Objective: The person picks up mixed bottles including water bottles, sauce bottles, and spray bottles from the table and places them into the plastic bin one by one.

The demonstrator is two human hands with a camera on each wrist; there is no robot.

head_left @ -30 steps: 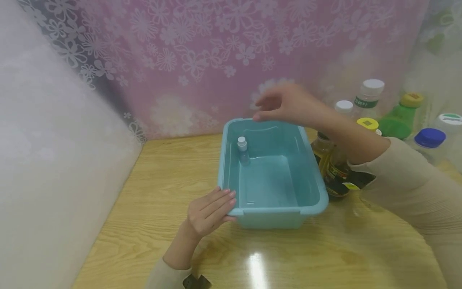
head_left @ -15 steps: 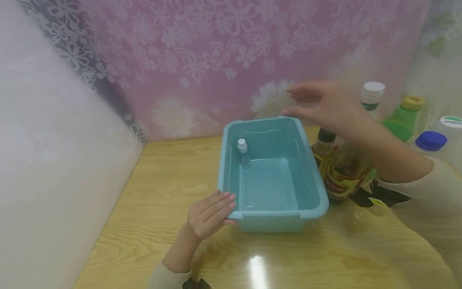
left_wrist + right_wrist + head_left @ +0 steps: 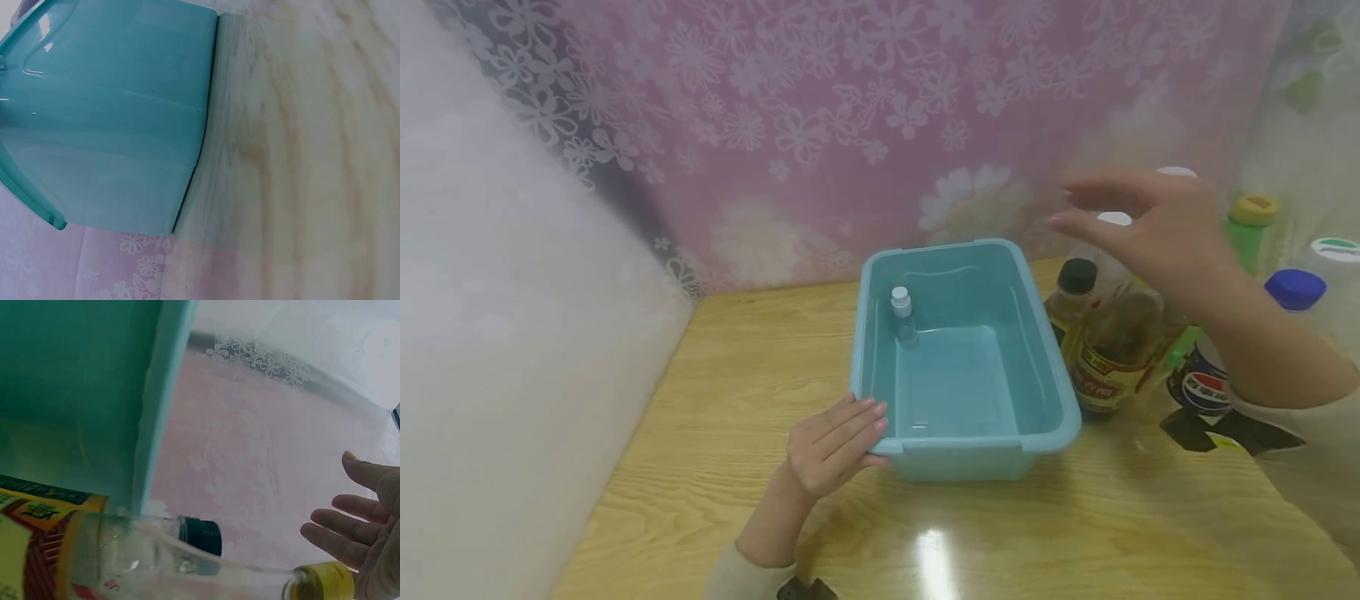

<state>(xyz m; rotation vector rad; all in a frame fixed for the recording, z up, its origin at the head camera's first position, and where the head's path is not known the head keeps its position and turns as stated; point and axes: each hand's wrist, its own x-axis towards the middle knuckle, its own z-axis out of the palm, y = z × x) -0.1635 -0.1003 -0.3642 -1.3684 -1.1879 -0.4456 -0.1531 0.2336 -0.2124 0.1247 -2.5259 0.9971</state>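
Observation:
My left hand [image 3: 835, 446] grips the near left corner of a light blue plastic basin [image 3: 973, 446], fingers over the rim and thumb below it. The basin's outer wall [image 3: 119, 119] fills much of the left wrist view; that hand is out of sight there. Inside the basin, a small clear bottle with a white cap [image 3: 904, 317] stands near the left wall. My right hand [image 3: 1172, 229] is raised above a group of bottles, holding nothing. In the right wrist view, the right hand [image 3: 369, 531] has its fingers spread apart, close to a yellow-capped bottle [image 3: 325, 582].
Beside the basin's right wall stand a dark-capped bottle [image 3: 1077, 279], a sauce bottle with a yellow-red label [image 3: 1105, 375], a Pepsi bottle [image 3: 1201, 385], a green bottle [image 3: 1251, 229] and a blue-capped bottle [image 3: 1295, 290]. A floral curtain [image 3: 820, 125] hangs behind the wooden table [image 3: 737, 375].
My right hand has moved right, from above the basin's far edge to above the bottles. The left hand, the basin and the small bottle stay in place.

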